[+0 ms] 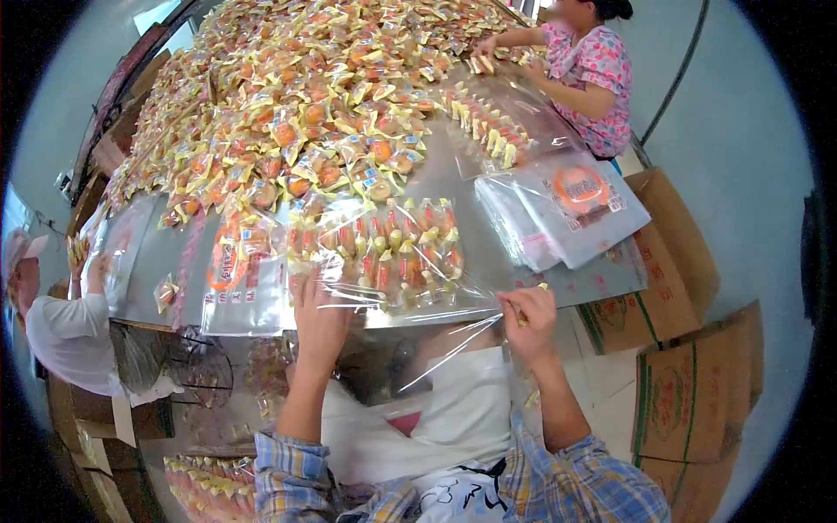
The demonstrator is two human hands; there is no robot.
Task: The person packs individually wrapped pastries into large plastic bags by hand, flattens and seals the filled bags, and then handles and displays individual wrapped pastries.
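Note:
A clear plastic bag [384, 248] lies at the table's near edge, with rows of individually wrapped pastries inside. My right hand [529, 318] is closed in a pinch on the bag's near right corner, pulling the film taut toward the right. At the bag's near left side, my left hand [321, 309] rests with its fingers stretched out against the film; its fingertips are partly blurred by glare. Left of it lies a flat bag with orange print [231, 261], some wrapped pastries showing at its upper end.
A large heap of wrapped pastries [288, 113] covers the far table. A stack of printed bags [562, 209] lies to the right, beyond it cardboard boxes [684, 392]. A co-worker in a floral top [593, 78] handles pastries at far right; another in white [74, 336] works at left.

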